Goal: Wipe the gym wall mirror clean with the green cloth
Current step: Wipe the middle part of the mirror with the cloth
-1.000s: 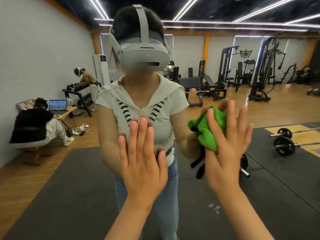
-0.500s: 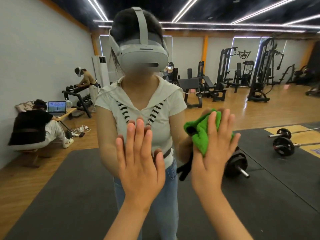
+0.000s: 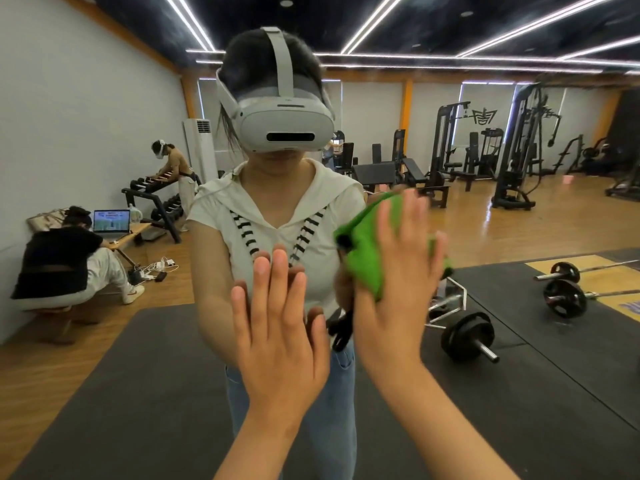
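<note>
The gym wall mirror (image 3: 104, 375) fills the whole view and reflects me and the room behind. My left hand (image 3: 280, 327) lies flat against the glass at the centre, fingers straight and pointing up, holding nothing. To its right, my right hand (image 3: 394, 292) presses the green cloth (image 3: 363, 251) onto the glass with straight, spread fingers. The bunched cloth sticks out to the left of and above that palm, and a little past the fingers on the right. The rest of the cloth is hidden under the hand.
All else is reflection. My own figure (image 3: 277, 209) wears a white headset. Barbells (image 3: 564, 296) lie on black floor mats, with weight machines (image 3: 516, 150) behind. A person crouches by a laptop (image 3: 111, 220) at left, and another stands at a dumbbell rack (image 3: 156, 192).
My right hand has slid the green cloth leftward across the glass, closer to my left hand. My left hand has stayed flat in about the same spot.
</note>
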{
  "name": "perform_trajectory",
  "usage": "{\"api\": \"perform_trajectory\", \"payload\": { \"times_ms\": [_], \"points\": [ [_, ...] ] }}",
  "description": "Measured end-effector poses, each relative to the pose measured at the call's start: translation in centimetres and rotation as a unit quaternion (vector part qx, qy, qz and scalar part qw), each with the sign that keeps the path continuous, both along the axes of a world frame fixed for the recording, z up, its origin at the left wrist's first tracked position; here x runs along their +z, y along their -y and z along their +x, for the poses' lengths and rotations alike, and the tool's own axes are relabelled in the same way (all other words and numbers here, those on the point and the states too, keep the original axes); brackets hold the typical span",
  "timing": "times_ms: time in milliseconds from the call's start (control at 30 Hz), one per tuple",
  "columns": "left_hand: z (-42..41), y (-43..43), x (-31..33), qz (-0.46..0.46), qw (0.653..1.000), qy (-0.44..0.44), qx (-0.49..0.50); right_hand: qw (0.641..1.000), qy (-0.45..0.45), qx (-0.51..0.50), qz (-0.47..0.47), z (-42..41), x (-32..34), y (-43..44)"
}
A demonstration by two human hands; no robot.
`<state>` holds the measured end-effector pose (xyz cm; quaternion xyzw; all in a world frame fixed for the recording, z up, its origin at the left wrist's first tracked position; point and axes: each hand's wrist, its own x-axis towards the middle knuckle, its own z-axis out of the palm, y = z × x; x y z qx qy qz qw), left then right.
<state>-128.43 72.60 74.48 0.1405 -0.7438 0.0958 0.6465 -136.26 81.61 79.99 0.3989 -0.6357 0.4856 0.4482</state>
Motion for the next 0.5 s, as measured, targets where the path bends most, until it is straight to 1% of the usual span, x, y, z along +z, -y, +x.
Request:
{"api": "perform_trajectory", "payload": {
  "times_ms": [67,100,133,167,200,267,300,333,367,400,467,500],
  "points": [
    [0.1,0.0,0.0,-0.001,1.000,0.001,-0.003,0.987,-0.128,0.007,0.094,-0.2,-1.3,0.0],
    [0.1,0.0,0.0,-0.002,1.000,0.001,-0.003,0.980,-0.160,0.007,0.114,-1.1,-1.1,-0.7],
    [0.1,0.0,-0.1,-0.003,1.000,0.002,-0.002,0.981,-0.160,0.009,0.108,-2.1,-0.6,-1.5],
    [0.0,-0.1,-0.1,-0.005,1.000,0.002,0.000,0.989,-0.128,0.016,0.077,-3.0,0.2,-2.3],
    [0.0,-0.1,-0.1,-0.005,1.000,0.002,0.003,0.997,-0.072,0.025,0.025,-3.8,1.3,-3.0],
    [-0.1,0.0,-0.1,-0.006,1.000,0.001,0.008,0.994,0.043,0.030,-0.091,-4.4,3.5,-3.3],
    [-0.1,0.0,-0.1,-0.006,1.000,0.001,0.009,0.989,0.077,0.018,-0.124,-3.8,4.3,-2.8],
    [-0.1,0.0,-0.1,-0.007,1.000,0.001,0.010,0.989,0.080,0.006,-0.126,-2.9,4.8,-2.0],
    [-0.1,0.0,-0.1,-0.009,1.000,0.001,0.010,0.994,0.048,0.004,-0.098,-1.9,4.9,-1.1],
    [-0.1,0.0,-0.1,-0.010,1.000,0.001,0.010,0.999,-0.013,0.007,-0.044,-1.1,4.5,-0.3],
    [0.0,0.1,-0.2,-0.010,1.000,0.002,0.007,0.986,-0.147,0.011,0.075,-0.9,3.9,-0.1],
    [-0.1,0.2,-0.2,-0.010,1.000,0.002,0.005,0.978,-0.182,0.007,0.099,-1.5,4.3,-0.7]
  ]
}}
